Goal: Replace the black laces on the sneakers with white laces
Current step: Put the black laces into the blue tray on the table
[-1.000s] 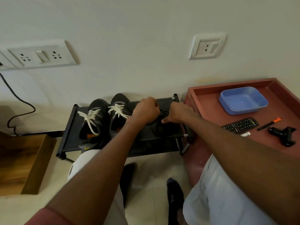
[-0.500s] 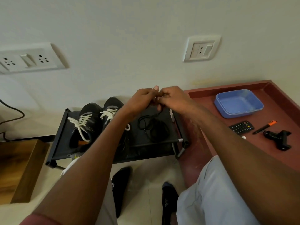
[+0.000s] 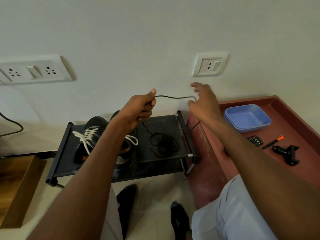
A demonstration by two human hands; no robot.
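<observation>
Above the shoe rack (image 3: 183, 129), left hand (image 3: 138, 110) fist-gripping one black lace (image 3: 174, 97), thumb on top. Right hand (image 3: 203, 103) blurred at the lace's far end; fingers look spread, can't tell if it pinches. Half a second ago both hands met together low over the rack; now raised and pulled apart, lace stretched between them, tail dropping to the black lace pile (image 3: 163, 144) on the rack. Sneakers (image 3: 93, 134) beside the pile already wear white laces (image 3: 86, 135). Judgement: relacing done, this is tidying the removed laces. Red table (image 3: 284, 111) with blue tub (image 3: 247, 116) at right.
</observation>
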